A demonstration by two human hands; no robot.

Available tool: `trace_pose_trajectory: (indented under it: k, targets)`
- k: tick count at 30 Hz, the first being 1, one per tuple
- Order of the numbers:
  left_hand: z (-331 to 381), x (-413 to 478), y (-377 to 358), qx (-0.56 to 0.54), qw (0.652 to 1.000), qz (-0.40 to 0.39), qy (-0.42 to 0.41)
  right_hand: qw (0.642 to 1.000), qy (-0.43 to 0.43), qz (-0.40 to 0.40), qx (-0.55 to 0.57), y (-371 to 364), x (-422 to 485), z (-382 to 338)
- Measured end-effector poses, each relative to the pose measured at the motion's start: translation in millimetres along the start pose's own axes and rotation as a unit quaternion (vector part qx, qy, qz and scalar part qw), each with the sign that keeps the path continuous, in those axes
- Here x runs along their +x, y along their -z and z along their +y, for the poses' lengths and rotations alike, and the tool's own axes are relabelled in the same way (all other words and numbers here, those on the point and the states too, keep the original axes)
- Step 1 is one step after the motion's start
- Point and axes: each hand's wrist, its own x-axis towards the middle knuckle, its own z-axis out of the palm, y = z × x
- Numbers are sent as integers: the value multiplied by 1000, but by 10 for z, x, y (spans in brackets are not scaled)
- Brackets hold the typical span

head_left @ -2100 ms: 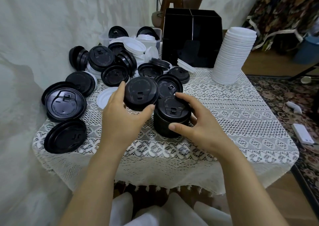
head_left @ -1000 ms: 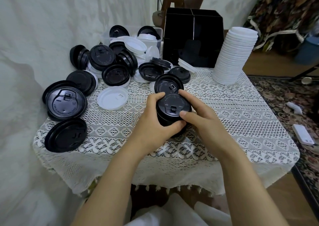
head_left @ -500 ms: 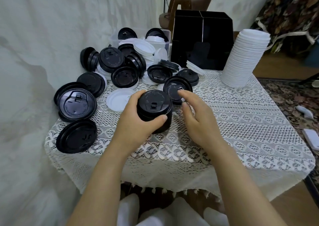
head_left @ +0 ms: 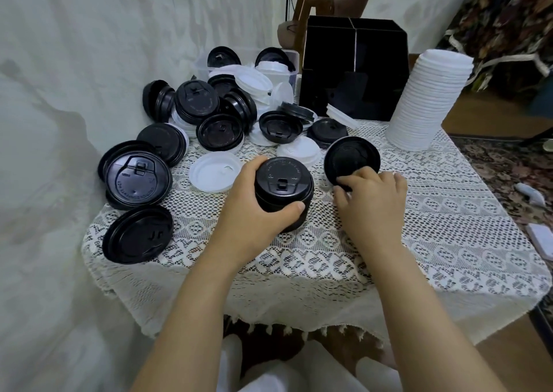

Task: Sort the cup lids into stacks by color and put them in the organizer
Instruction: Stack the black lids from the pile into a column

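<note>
A person's left hand (head_left: 254,212) wraps its fingers and thumb around a short stack of black lids (head_left: 282,188) standing on the lace-covered table (head_left: 449,227). The right hand (head_left: 371,203), just beside it, pinches the near rim of a single black lid (head_left: 351,159) with curled fingertips, the lid tipped up off the cloth. Beyond the left hand, loose black and white lids (head_left: 221,110) lie jumbled together. One white lid (head_left: 214,171) lies flat just past its knuckles, and larger black lids (head_left: 139,179) lie further out to its left. Beyond the right hand stands a tall stack of white lids (head_left: 428,98). The black organizer (head_left: 356,65) sits at the table's far edge, between that stack and the jumble — well apart from both hands.
</note>
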Motion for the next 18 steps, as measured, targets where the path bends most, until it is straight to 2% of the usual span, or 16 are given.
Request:
trace_pose_trajectory:
  k: [9, 14, 18]
  targets:
    - [11, -7, -12, -3, 1000, -7, -1, 998, -38, 43, 36, 73, 78, 101]
    - [6, -9, -17, -4, 1000, -8, -2, 991, -77, 21, 112, 153, 88, 124]
    - [10, -10, -18, -3, 1000, -10, -2, 991, -80, 9, 110, 154, 97, 176]
